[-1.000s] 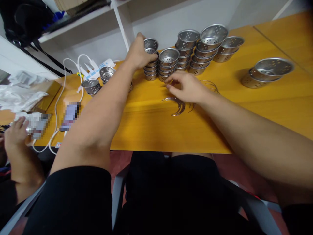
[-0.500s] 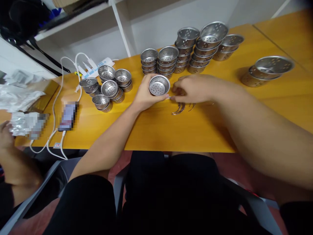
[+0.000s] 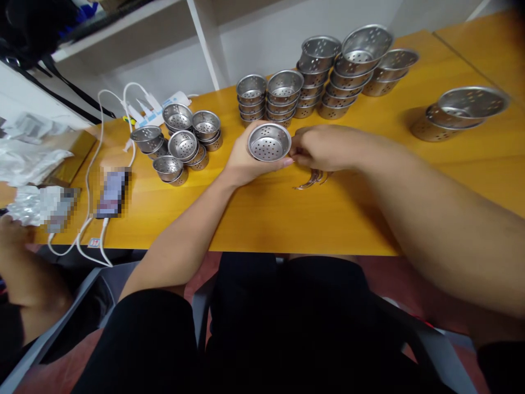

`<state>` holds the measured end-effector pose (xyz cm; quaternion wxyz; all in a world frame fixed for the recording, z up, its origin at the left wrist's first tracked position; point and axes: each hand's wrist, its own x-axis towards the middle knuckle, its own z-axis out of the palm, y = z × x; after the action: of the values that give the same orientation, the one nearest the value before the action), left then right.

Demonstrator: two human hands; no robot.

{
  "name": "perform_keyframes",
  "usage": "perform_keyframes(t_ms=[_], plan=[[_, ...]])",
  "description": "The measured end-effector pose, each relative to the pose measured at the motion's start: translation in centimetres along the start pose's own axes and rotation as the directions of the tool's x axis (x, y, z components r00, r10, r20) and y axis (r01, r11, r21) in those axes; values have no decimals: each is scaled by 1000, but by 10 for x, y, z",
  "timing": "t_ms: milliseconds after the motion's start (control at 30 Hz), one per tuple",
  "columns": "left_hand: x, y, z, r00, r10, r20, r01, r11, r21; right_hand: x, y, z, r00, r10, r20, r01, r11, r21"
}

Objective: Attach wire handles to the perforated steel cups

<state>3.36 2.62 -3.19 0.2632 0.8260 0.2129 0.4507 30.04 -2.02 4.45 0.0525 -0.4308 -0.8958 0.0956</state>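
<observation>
My left hand (image 3: 241,156) is wrapped around a perforated metal cup (image 3: 269,143), its open mouth tilted up toward me and its thumb along the near side. Against the cup's right side, my right hand (image 3: 322,146) has its fingers pinched together; whatever is between them is hidden. Several thin curved metal wires (image 3: 314,179) lie on the table just below my right hand, partly covered by it. Behind the hands stand stacks of the same cups, the nearest being a short stack (image 3: 283,90) just beyond my left hand.
More cups (image 3: 183,145) are grouped at the left, and a separate stack (image 3: 441,128) stands at the right. A phone (image 3: 111,192), white cables and a power strip (image 3: 164,109) lie farther left. Another person's hand (image 3: 14,232) is at the left edge, near plastic bags (image 3: 30,164).
The cup in my left hand has come slightly closer to the camera. My right hand's fingers have closed up and moved against the cup's right side. The view has shifted a little.
</observation>
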Motion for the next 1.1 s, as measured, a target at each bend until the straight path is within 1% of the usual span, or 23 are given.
perform_keyframes(t_ms=[67, 133, 267, 367, 500, 633, 733, 867, 967, 1100], plan=[[-2, -3, 1, 1000, -3, -9, 3, 1000, -20, 0, -2, -3, 1000, 23, -9, -23, 998, -59], [-3, -9, 2, 1000, -3, -18, 3, 1000, -7, 0, -3, -7, 998, 43, -40, -46, 996, -78], [-4, -33, 7, 999, 31, -40, -29, 998, 48, 1, 2, -7, 996, 21, -91, -24, 999, -37], [-4, -49, 8, 997, 72, -40, -70, 997, 42, 2, 7, -5, 994, 4, -113, -5, 1000, -10], [-2, -58, 8, 993, 112, -44, -114, 993, -29, 3, 10, -4, 986, 0, -164, 2, 1000, 12], [-3, -52, 9, 996, 76, -38, -78, 996, -47, 2, 11, -7, 975, 44, -219, -30, 997, 66], [-3, -39, 9, 998, 1, -57, -2, 1000, -25, -2, 7, -11, 965, 78, -250, -46, 990, 131], [1, -20, 5, 990, -107, -93, 113, 992, 61, -7, -3, -14, 949, 196, -246, -130, 956, 262], [3, -14, 2, 986, -111, -124, 125, 986, 107, -8, -8, -13, 935, 245, -258, -162, 939, 304], [4, -17, 1, 978, -101, -182, 124, 985, 122, -6, -6, -8, 914, 256, -313, -129, 918, 376]])
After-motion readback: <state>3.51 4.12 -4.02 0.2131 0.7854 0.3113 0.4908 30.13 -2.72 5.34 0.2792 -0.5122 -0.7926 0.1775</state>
